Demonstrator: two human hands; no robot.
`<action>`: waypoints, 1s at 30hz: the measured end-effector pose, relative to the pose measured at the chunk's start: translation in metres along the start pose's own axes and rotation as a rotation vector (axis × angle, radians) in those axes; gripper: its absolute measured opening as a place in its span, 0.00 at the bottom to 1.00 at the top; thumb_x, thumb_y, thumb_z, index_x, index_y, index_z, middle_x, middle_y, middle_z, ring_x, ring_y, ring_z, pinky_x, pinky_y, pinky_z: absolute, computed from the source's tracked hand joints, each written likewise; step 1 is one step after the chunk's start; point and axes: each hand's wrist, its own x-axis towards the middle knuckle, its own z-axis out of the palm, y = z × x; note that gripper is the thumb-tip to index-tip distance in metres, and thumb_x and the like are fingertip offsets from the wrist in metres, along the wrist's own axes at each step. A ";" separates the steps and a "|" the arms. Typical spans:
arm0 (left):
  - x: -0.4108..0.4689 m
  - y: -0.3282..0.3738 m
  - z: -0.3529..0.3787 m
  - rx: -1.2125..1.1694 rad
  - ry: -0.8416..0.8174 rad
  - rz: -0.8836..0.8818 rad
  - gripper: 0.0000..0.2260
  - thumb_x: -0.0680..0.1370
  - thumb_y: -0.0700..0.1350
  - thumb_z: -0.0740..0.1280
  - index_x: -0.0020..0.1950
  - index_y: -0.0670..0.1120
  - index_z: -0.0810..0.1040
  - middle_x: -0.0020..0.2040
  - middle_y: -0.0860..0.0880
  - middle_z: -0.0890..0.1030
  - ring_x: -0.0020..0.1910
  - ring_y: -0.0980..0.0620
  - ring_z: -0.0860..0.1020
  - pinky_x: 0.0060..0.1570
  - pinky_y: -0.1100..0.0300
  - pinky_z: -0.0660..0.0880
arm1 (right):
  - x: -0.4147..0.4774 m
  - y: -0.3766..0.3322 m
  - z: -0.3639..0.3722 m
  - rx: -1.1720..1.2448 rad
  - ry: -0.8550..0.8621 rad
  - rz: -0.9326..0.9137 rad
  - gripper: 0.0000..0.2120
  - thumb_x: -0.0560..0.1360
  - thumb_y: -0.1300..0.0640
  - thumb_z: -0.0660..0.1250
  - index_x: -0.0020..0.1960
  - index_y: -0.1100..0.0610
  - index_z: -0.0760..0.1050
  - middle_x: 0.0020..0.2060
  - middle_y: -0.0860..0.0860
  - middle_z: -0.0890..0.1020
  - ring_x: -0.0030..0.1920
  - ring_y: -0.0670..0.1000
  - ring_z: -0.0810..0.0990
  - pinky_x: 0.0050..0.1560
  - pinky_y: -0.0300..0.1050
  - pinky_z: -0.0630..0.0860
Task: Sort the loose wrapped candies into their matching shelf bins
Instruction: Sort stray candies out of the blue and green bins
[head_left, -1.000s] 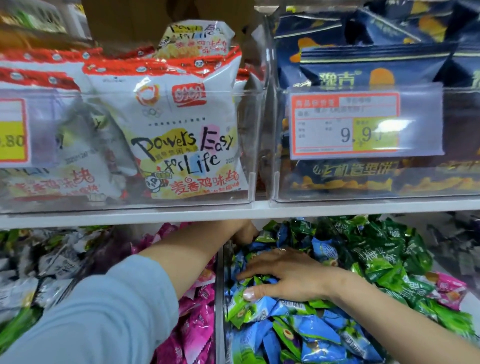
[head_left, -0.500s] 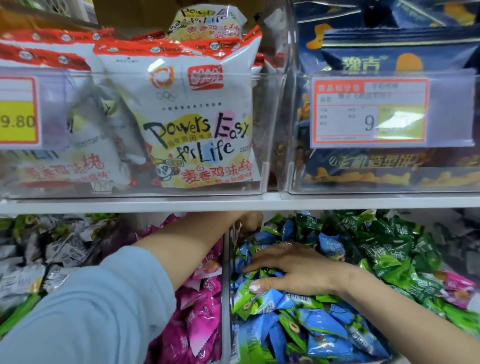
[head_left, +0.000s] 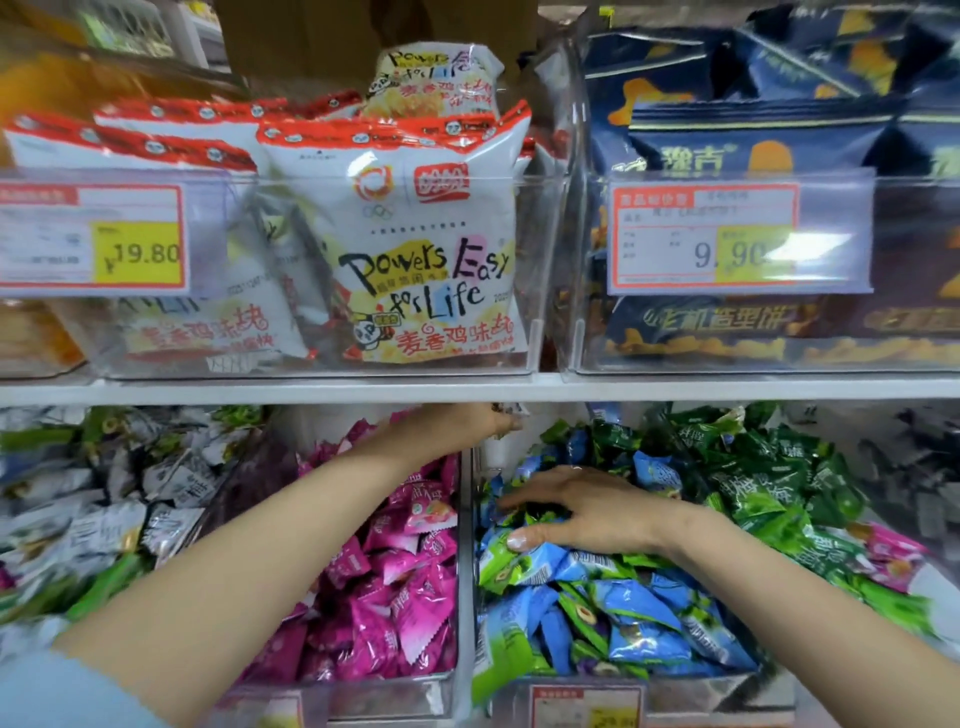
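So the blue candies (head_left: 639, 608) share a clear bin with a heap of dark green candies (head_left: 753, 467), piled behind and to the right. The right hand (head_left: 587, 512) lies on top of the blue ones, fingers spread and loosely arched, thumb pressing a wrapper, not really closed on anything. The left hand (head_left: 483, 423) is way at the back, right under the shelf edge (head_left: 260, 389) by the divider (head_left: 465, 571). Its fingertips are half hidden, so I honestly can't tell if it's pinching a candy.

Compared with a second ago, basically nothing has moved and both hands are in the same spots. My guess is still rummaging, nothing sorted yet. A few stray pink candies (head_left: 888, 551) sit among the green at far right, well away from the pink candy bin (head_left: 395, 587).
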 end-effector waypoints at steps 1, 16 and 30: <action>-0.008 0.005 -0.001 0.002 0.054 0.015 0.13 0.77 0.50 0.66 0.51 0.41 0.79 0.47 0.45 0.78 0.43 0.52 0.76 0.38 0.75 0.67 | 0.000 0.000 -0.001 0.043 0.012 0.009 0.25 0.72 0.33 0.60 0.68 0.35 0.65 0.72 0.41 0.64 0.71 0.45 0.61 0.69 0.42 0.59; -0.034 0.009 0.012 -0.232 0.201 0.066 0.22 0.72 0.47 0.73 0.64 0.46 0.72 0.57 0.50 0.77 0.54 0.52 0.76 0.56 0.59 0.71 | -0.007 0.061 -0.046 -0.203 0.408 0.398 0.18 0.78 0.46 0.62 0.67 0.46 0.71 0.65 0.47 0.75 0.64 0.50 0.73 0.61 0.43 0.67; -0.040 0.019 0.012 -0.314 0.221 0.061 0.20 0.68 0.45 0.76 0.56 0.41 0.76 0.41 0.46 0.78 0.40 0.50 0.79 0.50 0.52 0.77 | -0.009 0.070 -0.043 -0.079 0.460 0.317 0.07 0.77 0.54 0.65 0.51 0.43 0.78 0.53 0.42 0.81 0.58 0.47 0.76 0.66 0.48 0.66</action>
